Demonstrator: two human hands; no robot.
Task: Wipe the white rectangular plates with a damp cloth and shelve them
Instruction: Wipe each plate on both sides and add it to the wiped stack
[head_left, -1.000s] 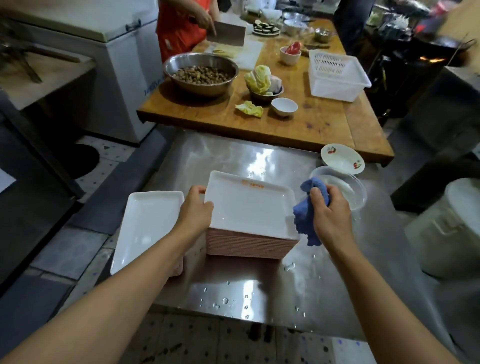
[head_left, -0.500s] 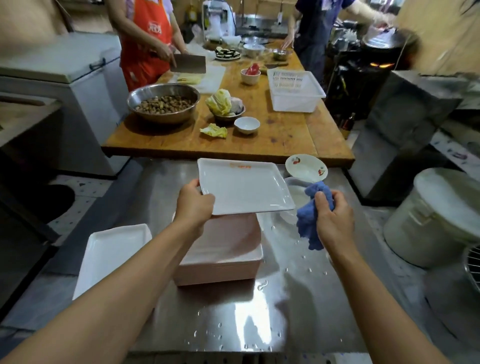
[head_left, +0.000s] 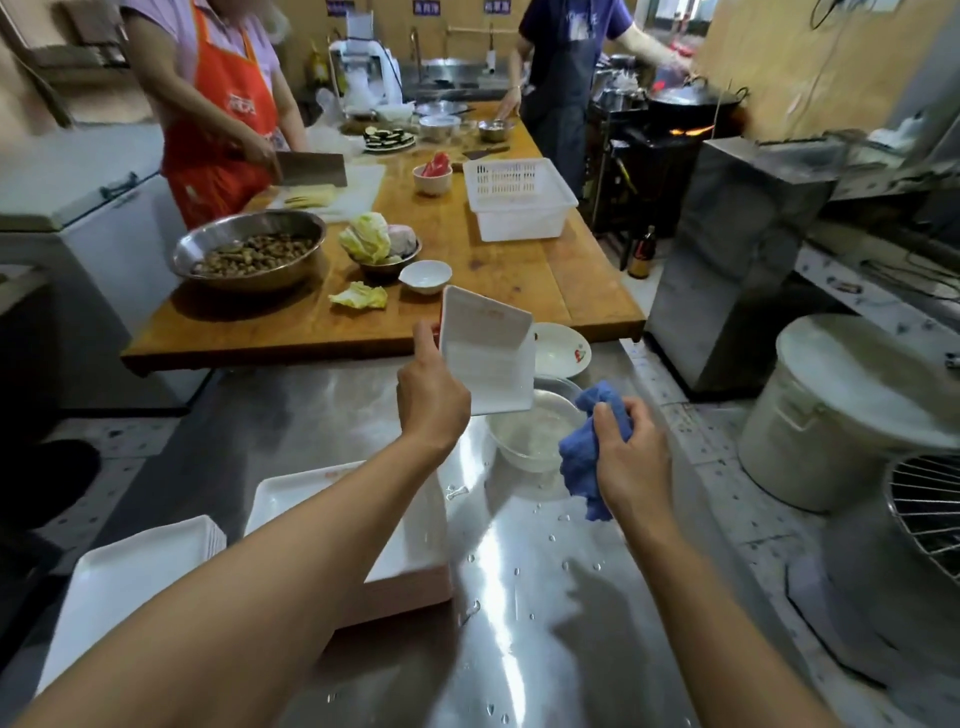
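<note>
since a moment ago you have lifted the top plate clear of the pile and tipped it up on edge, and your view has risen toward the kitchen. the steel surface (head_left: 519, 623) in front of you is smooth, shiny and beaded with water drops. on it sits the stack of plates (head_left: 410, 566), flat white rectangles with pinkish edges, and a second white stack (head_left: 130, 577) just left of it. your left hand (head_left: 431, 400) grips the lifted plate (head_left: 488, 358) by its left edge, fingers curled behind it and thumb in front, above the clear round bowl (head_left: 530, 436). your right hand (head_left: 631, 462) clenches the crumpled blue cloth (head_left: 587, 452) beside the bowl, apart from the plate.
</note>
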